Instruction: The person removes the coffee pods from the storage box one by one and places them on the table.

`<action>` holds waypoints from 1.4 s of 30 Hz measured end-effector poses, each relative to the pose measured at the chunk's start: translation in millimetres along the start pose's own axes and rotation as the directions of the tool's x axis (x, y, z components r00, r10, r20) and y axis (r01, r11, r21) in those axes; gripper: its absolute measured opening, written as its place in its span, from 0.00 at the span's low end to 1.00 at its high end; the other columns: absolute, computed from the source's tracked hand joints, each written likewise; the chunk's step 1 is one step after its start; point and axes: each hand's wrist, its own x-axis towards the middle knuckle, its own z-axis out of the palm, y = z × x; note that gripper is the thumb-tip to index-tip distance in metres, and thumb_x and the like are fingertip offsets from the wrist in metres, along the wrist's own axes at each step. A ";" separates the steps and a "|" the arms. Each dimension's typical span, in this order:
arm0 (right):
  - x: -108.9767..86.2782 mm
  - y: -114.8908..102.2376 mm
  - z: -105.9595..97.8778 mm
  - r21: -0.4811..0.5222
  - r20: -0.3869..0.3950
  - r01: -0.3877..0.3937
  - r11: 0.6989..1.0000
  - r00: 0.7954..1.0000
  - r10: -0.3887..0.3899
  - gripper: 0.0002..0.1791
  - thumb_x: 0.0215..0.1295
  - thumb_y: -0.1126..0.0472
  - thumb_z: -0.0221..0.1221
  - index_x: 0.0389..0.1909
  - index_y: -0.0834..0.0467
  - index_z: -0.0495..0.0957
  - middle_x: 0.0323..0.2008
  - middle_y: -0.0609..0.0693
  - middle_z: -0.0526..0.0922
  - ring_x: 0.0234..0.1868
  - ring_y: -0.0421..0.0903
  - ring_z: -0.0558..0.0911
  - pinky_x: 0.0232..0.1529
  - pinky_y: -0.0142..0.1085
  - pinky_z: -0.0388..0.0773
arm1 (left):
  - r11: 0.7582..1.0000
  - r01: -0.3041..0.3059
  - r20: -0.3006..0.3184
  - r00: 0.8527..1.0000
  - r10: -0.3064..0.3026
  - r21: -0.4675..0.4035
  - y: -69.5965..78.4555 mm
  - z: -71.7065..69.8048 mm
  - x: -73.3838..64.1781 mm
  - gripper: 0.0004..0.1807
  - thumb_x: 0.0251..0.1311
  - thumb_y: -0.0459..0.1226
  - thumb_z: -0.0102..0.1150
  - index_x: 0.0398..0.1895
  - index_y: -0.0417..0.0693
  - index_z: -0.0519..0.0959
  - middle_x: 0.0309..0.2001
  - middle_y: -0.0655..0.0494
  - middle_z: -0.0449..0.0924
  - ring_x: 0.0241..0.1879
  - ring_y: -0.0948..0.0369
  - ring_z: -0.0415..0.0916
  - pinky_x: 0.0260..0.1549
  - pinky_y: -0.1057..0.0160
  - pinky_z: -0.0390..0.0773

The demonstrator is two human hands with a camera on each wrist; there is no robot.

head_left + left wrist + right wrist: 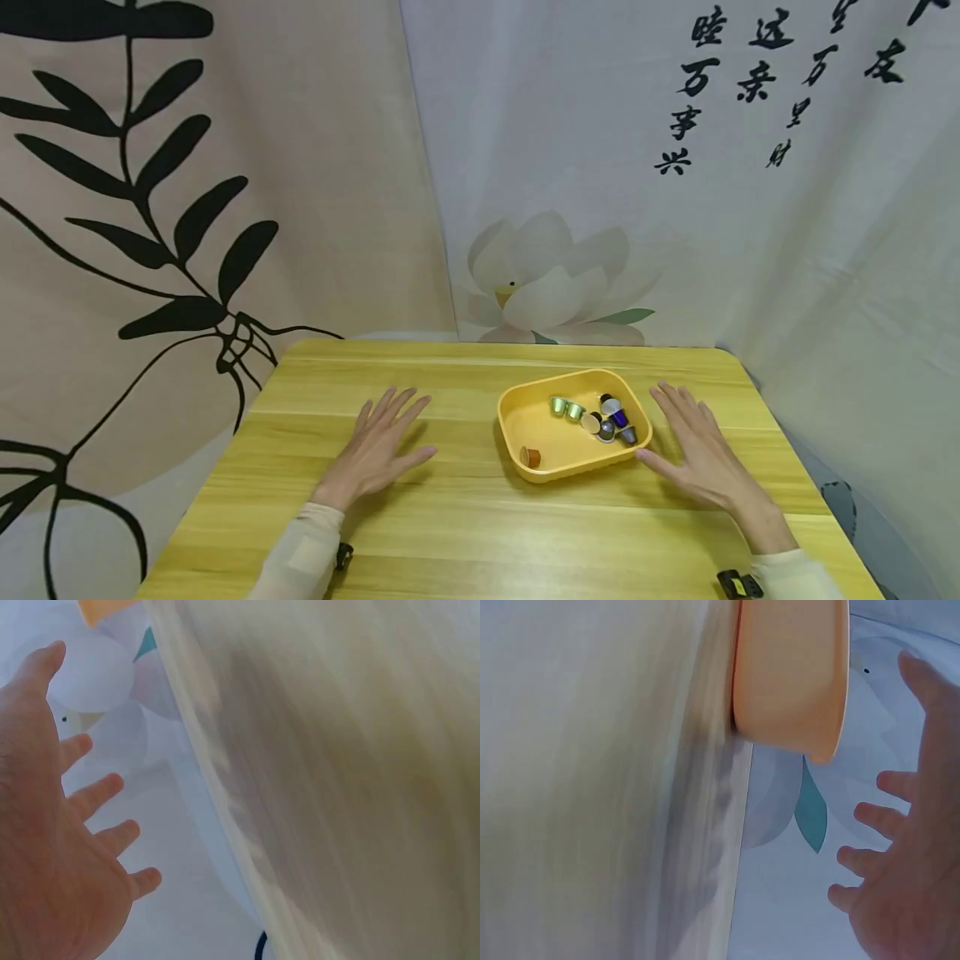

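A yellow tray (570,460) sits on the wooden table, right of the middle in the head view. In it lie two green coffee capsules (566,409) side by side, an orange-brown capsule (531,457) in the near left corner, and a cluster of dark, blue and silver capsules (617,417) toward the right. My left hand (381,450) is spread over the table to the left of the tray, holding nothing. Close to the tray's right edge is my right hand (693,454), fingers straight and apart, also holding nothing. The right wrist view shows the tray's outer wall (791,675) beyond that hand.
The wooden table (450,533) ends at a back edge against hanging cloth (337,167) printed with dark leaves, a lotus and writing. Dark straps (738,585) show at both wrists.
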 end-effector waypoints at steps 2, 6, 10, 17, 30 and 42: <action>0.0 -2.6 2.9 0.007 0.009 -0.003 1.000 1.000 0.003 0.59 0.75 0.38 0.70 0.95 0.47 0.45 0.94 0.61 0.49 0.93 0.71 0.47 0.95 0.63 0.28 | 1.000 -0.010 -0.002 1.000 0.010 0.000 3.5 1.1 2.3 0.48 0.77 0.66 0.62 0.92 0.62 0.60 0.93 0.47 0.55 0.93 0.36 0.47 0.86 0.19 0.45; 1.0 -7.2 8.0 0.016 0.019 -0.012 1.000 1.000 0.011 0.60 0.74 0.37 0.70 0.95 0.48 0.45 0.94 0.61 0.49 0.93 0.70 0.47 0.95 0.62 0.28 | 1.000 -0.027 0.004 1.000 0.027 -0.007 11.2 2.1 7.0 0.48 0.77 0.66 0.62 0.92 0.62 0.60 0.93 0.47 0.54 0.93 0.36 0.46 0.86 0.19 0.46; 2.2 -9.0 12.5 0.015 0.028 -0.023 1.000 0.999 0.023 0.61 0.74 0.36 0.70 0.95 0.48 0.44 0.94 0.61 0.49 0.93 0.71 0.48 0.95 0.62 0.29 | 0.999 -0.039 0.015 0.999 0.039 -0.012 19.4 2.2 11.1 0.48 0.77 0.67 0.61 0.93 0.64 0.58 0.93 0.47 0.54 0.93 0.37 0.45 0.87 0.20 0.45; 3.2 -8.0 20.6 0.021 0.024 -0.038 0.999 0.999 0.038 0.62 0.73 0.35 0.70 0.95 0.51 0.45 0.93 0.62 0.50 0.92 0.73 0.50 0.93 0.68 0.35 | 0.996 -0.086 0.012 0.996 0.086 0.015 29.8 4.7 19.7 0.48 0.77 0.67 0.61 0.93 0.63 0.58 0.92 0.46 0.55 0.92 0.36 0.48 0.87 0.21 0.47; 5.6 -9.7 27.3 0.000 0.026 -0.077 0.997 0.997 0.077 0.60 0.73 0.32 0.69 0.93 0.56 0.51 0.92 0.63 0.54 0.91 0.74 0.53 0.89 0.75 0.47 | 0.992 -0.125 0.030 0.992 0.125 0.007 44.1 6.5 32.3 0.48 0.78 0.67 0.61 0.93 0.63 0.58 0.92 0.47 0.56 0.93 0.37 0.47 0.87 0.21 0.48; 9.5 -9.9 29.8 -0.014 0.018 -0.059 0.998 0.998 0.059 0.58 0.71 0.32 0.72 0.89 0.62 0.61 0.89 0.65 0.61 0.89 0.74 0.57 0.85 0.79 0.53 | 0.991 -0.133 0.047 0.990 0.132 0.016 52.3 7.6 41.3 0.49 0.78 0.69 0.59 0.93 0.64 0.58 0.93 0.48 0.55 0.93 0.39 0.46 0.88 0.22 0.48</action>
